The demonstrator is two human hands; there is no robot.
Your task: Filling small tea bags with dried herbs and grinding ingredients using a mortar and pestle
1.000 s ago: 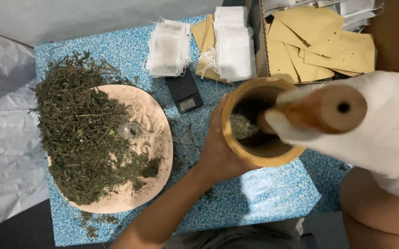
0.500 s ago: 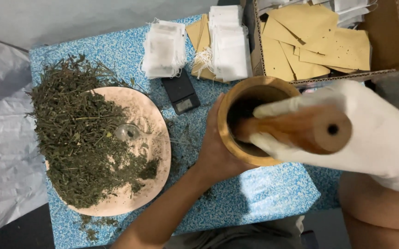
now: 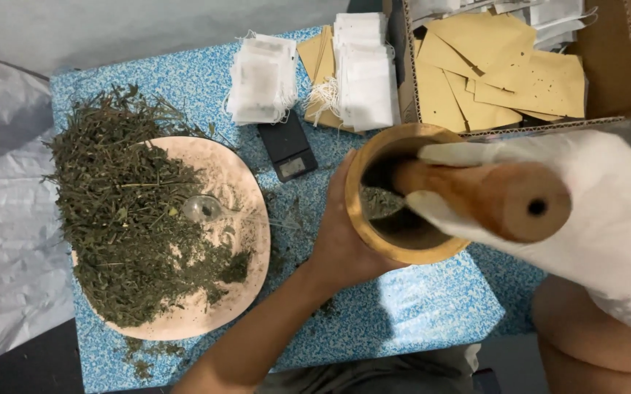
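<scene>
Now, in the head view, the wooden pestle (image 3: 476, 197) lies lower and more slanted than half a second ago, its tip deeper in the wooden mortar (image 3: 403, 193) at the centre right of the frame; a second ago its butt stood higher and pointed more at the camera. That reads as one more grinding stroke on the dried green herb in the bowl.

The right hand (image 3: 593, 219), in a white cloth glove, is closed fully round the pestle shaft. The bare left hand (image 3: 344, 233) cups the mortar's left wall, fingers wrapped, as before.

At left, a round pinkish tray (image 3: 246, 233) bears loose dried herb (image 3: 125, 211). Along the top, white drawstring sachets (image 3: 260, 76) lie in flat stacks beside a small black scale (image 3: 287, 146). Upper right, a brown cardboard box (image 3: 611, 69) holds plain tan paper envelopes (image 3: 498, 73).
</scene>
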